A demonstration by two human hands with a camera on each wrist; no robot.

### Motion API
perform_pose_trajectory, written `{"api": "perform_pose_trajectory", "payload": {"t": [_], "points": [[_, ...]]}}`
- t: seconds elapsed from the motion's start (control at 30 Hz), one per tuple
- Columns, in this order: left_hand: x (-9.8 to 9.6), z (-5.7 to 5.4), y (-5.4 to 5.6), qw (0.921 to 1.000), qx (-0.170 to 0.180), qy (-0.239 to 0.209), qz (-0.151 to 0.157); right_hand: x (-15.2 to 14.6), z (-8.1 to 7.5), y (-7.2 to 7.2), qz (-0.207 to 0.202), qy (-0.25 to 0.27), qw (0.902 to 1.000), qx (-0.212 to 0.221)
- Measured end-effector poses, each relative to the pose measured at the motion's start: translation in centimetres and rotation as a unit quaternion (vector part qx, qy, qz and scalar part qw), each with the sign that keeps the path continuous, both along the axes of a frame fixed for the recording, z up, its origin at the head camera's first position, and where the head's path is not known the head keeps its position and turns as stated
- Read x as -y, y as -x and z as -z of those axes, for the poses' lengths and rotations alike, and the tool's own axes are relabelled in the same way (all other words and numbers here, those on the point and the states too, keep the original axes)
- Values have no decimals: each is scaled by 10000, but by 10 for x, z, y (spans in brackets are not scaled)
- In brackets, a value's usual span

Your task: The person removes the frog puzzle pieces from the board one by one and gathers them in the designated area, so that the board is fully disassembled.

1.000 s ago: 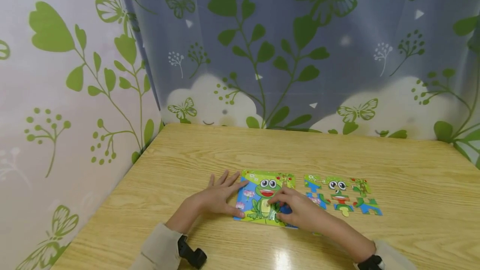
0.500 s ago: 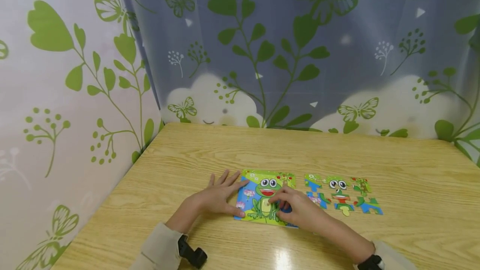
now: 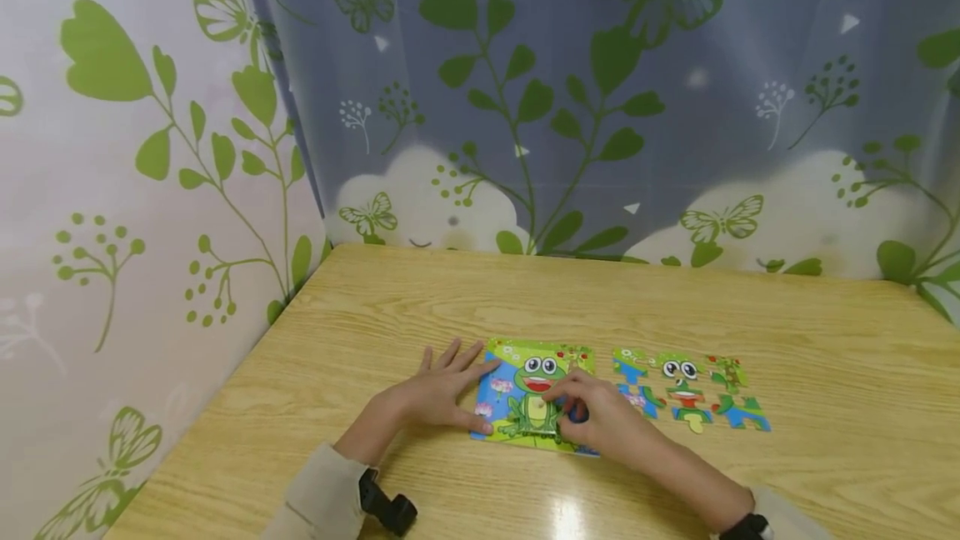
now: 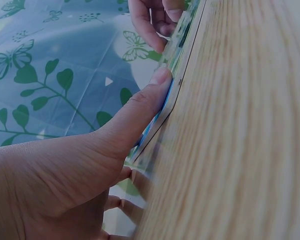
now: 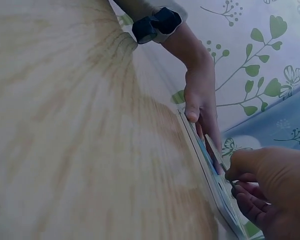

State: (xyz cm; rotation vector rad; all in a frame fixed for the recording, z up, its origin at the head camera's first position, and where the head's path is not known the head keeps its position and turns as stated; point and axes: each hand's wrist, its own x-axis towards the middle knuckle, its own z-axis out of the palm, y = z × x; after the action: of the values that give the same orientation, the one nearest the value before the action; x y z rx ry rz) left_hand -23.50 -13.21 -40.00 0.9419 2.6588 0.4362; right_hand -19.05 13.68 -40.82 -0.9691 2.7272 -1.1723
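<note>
A frog picture puzzle board [image 3: 517,436] lies on the table. My left hand [image 3: 438,394] rests along its left edge, fingers spread, with the thumb at the lower left corner and the index finger on the upper left side. Over the frog's belly, my right hand [image 3: 607,419] pinches a puzzle piece [image 3: 537,415] between thumb and fingers. From the right wrist view, that piece [image 5: 215,152] is a thin slab tilted above the board. In the left wrist view, the left thumb [image 4: 145,102] presses on the board's edge.
Right of the board lie several loose puzzle pieces in two rows, including one with the frog's eyes [image 3: 677,367] and a blue and green one [image 3: 742,413]. The wooden table [image 3: 420,298] meets a patterned curtain [image 3: 480,107] at the back and left.
My right hand and the pinched piece have shifted only slightly over the board, and a glint now shows along the piece's lower edge. My left hand stays in place.
</note>
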Motion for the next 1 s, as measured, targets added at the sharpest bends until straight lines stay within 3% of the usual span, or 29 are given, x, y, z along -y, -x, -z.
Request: {"api": "perform_pose_trajectory", "payload": {"t": [0.5,0.77,1.0], "points": [[-1,1,0,10000,-11,-24,-14,-45,-20,-9,306,72,9991,-269],[0,1,0,10000,-16,-13,18,-80,-21,-19,325,166,9938,-1052],[0,2,1,10000,-28,-48,46,-109,-16,-25,418,241,9886,-1428]]}}
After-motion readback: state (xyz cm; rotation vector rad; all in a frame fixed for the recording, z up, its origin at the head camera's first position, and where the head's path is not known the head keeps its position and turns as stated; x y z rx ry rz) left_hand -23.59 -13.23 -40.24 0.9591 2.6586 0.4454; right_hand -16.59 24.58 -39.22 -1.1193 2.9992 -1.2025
